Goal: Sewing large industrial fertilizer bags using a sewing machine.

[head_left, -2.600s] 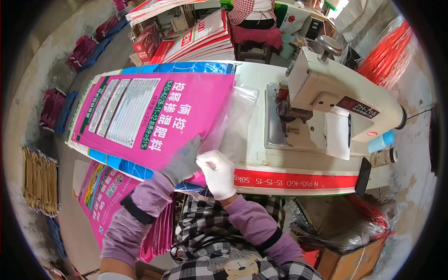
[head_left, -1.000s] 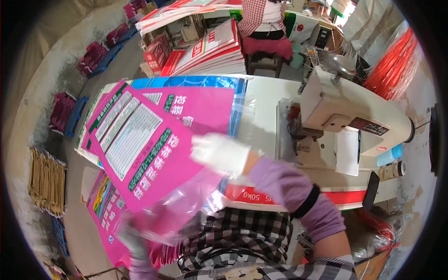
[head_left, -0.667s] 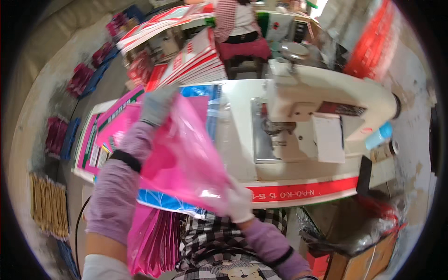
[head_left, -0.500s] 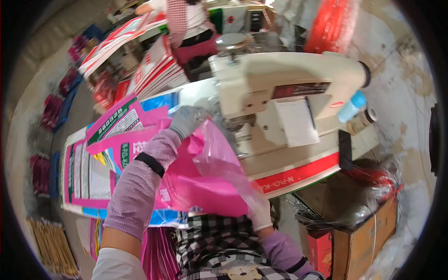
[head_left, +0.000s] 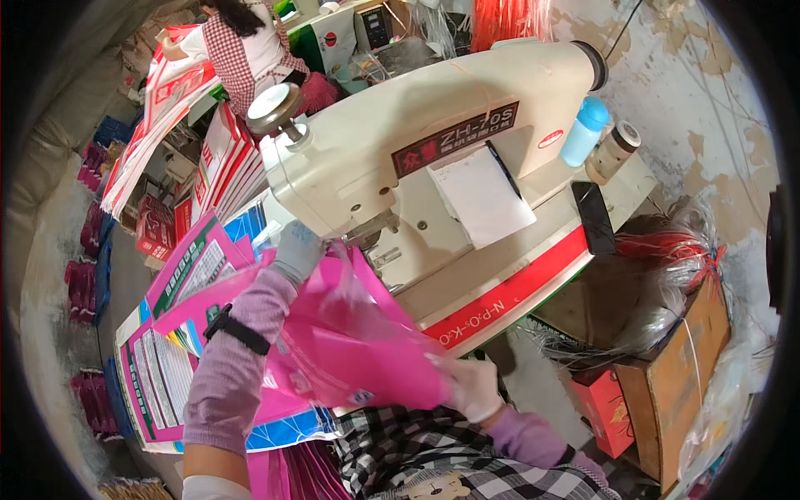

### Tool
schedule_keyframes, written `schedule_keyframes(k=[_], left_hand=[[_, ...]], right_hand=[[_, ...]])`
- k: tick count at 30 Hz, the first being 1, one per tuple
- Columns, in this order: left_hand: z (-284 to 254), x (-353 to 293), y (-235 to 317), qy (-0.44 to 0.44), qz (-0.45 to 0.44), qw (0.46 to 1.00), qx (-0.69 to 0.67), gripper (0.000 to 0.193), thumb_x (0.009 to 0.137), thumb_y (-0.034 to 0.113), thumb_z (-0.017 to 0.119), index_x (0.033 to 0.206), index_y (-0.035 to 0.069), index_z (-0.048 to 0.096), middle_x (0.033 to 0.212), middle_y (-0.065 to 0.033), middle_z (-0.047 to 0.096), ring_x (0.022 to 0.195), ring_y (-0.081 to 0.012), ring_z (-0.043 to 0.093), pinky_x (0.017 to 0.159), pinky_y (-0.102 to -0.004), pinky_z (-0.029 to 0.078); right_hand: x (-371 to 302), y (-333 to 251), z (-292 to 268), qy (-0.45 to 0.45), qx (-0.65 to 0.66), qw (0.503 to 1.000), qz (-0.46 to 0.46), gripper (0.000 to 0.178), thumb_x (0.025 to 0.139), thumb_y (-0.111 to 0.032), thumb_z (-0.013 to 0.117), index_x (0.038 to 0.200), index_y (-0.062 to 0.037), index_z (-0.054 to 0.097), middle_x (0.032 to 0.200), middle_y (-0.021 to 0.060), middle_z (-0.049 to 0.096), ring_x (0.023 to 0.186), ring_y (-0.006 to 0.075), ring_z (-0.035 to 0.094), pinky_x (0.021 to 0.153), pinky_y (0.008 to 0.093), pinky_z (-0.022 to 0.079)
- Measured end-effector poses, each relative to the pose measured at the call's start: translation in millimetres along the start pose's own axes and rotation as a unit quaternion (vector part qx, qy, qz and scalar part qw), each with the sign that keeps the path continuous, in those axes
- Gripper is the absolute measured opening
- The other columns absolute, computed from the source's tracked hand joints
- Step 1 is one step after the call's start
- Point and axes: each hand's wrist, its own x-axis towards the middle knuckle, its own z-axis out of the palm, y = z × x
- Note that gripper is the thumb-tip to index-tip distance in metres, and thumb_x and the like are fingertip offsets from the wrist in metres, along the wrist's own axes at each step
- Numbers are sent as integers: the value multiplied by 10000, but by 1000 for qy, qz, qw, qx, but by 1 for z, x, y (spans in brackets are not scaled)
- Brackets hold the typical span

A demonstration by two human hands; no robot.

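Note:
A bright pink sack (head_left: 350, 342) with a clear film along its upper edge stretches between my two gloved hands. My left hand (head_left: 297, 252), in a grey glove, is closed on its top edge, close to the needle area of a cream sewing machine (head_left: 358, 150). At the sack's lower right corner, my right hand (head_left: 477, 388) in a white glove has its fingers wrapped round the edge. Under my left forearm lie more printed pink sacks (head_left: 158, 375), spread in a pile. Part of the left fingers is hidden by the machine head and the film.
On the machine's table are a white pad (head_left: 483, 196) with a pen, a black phone (head_left: 592, 218), a blue-capped bottle (head_left: 586, 132) and a jar (head_left: 613, 152). A cardboard box (head_left: 683, 408) stands at right. Another person (head_left: 246, 58) works beyond stacked red-and-white sacks (head_left: 225, 167).
My view has tilted and shifted, so the machine appears turned and further left. The pink sack's top edge is now closer to the needle area, both hands still holding it.

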Motion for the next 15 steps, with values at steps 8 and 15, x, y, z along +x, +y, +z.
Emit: schedule_keyframes(k=[8, 15], left_hand=[[-84, -30, 102, -369, 171, 910, 79, 432, 767, 504, 704, 845, 80, 713, 796, -123, 690, 804, -271, 670, 875, -414, 503], [-144, -134, 136, -440, -76, 722, -528, 305, 911, 348, 655, 866, 47, 667, 787, 2, 632, 753, -95, 568, 706, -262, 482]], right_hand=[[118, 38, 65, 28, -241, 959, -145, 398, 931, -206, 526, 1328, -200, 552, 637, 85, 628, 537, 276, 610, 505, 431, 482], [14, 46, 213, 28, 263, 963, 48, 307, 926, -2, 465, 1211, 2, 580, 1114, 141, 629, 1109, 249, 549, 1017, 387, 402]])
